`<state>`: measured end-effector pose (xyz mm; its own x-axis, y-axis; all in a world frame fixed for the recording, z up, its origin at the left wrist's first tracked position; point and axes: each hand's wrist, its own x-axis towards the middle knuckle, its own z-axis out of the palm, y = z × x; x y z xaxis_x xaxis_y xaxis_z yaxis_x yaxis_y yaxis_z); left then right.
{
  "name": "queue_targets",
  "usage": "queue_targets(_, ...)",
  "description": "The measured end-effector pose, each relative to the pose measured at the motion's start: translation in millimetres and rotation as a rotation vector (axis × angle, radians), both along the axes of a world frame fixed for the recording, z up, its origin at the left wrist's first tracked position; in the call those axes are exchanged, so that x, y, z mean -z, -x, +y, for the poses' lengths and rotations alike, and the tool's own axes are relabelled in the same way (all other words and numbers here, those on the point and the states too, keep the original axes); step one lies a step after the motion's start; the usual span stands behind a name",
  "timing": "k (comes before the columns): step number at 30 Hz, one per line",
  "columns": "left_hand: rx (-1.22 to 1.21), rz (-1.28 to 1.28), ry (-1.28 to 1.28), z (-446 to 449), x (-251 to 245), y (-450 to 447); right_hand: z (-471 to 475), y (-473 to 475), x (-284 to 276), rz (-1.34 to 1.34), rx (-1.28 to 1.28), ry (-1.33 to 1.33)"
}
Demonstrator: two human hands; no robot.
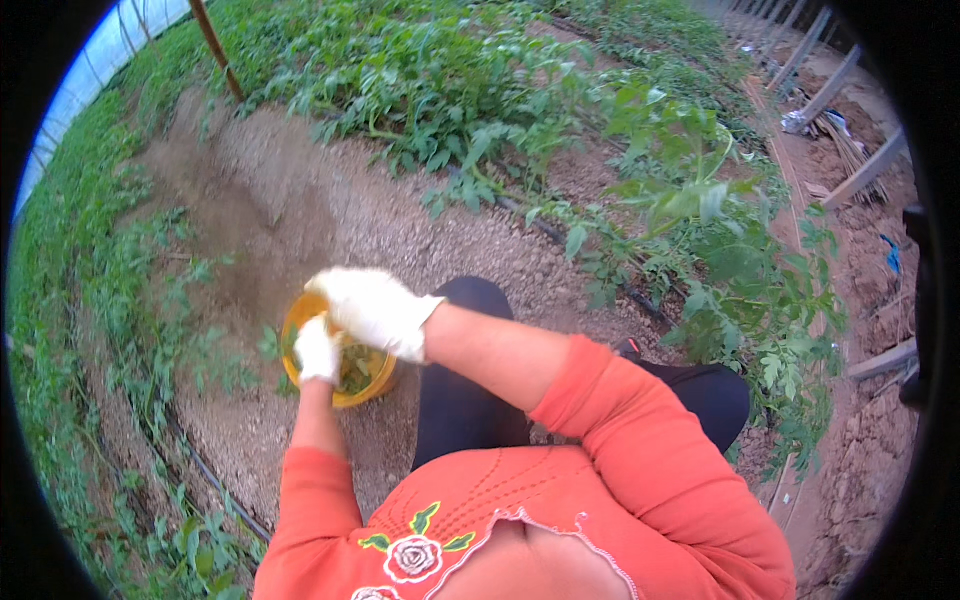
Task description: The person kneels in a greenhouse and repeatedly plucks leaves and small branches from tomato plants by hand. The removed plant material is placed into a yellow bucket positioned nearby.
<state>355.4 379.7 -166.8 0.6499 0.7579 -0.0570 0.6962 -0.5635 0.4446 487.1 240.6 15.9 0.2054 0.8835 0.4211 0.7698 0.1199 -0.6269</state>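
Note:
A round yellow bucket (379, 384) stands on the soil just left of my knees, with green leafy cuttings (355, 369) inside it. My left hand (318, 351), in a white glove, is over the left part of the bucket's opening. My right hand (375, 311), gloved in white too, reaches across from the right and lies over the bucket's far rim. The two hands are close together, and both are blurred. Their fingers are not clear, and whether either one holds something cannot be told.
Tomato plants (450, 90) grow in rows ahead and at both sides. A black drip hose (551, 231) runs along the right row, another hose (229, 499) at lower left. A brown pole (216, 51) stands at upper left. Slanted posts (829, 86) line the far right.

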Motion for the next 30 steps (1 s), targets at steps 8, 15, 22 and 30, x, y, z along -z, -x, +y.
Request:
queue_targets(8, -0.933, -0.95, 0.835, -44.3, 61.3, 67.6, -24.1, -10.1, -49.5, -0.361, 0.027, 0.337)
queue_targets(15, -1.138, -0.792, 1.125, -13.3, 144.4, 81.4, -74.4, -43.2, -64.5, -0.101, 0.051, 0.249)
queue_targets(22, -1.19, -0.912, 0.993, -10.7, 57.9, 58.3, -117.0, -99.7, -31.1, 0.11, 0.197, 0.257)
queue_targets(30, -1.177, -1.123, 0.858, 104.8, 29.2, 33.9, -77.1, -166.5, 113.1, 0.546, 0.331, 0.356)
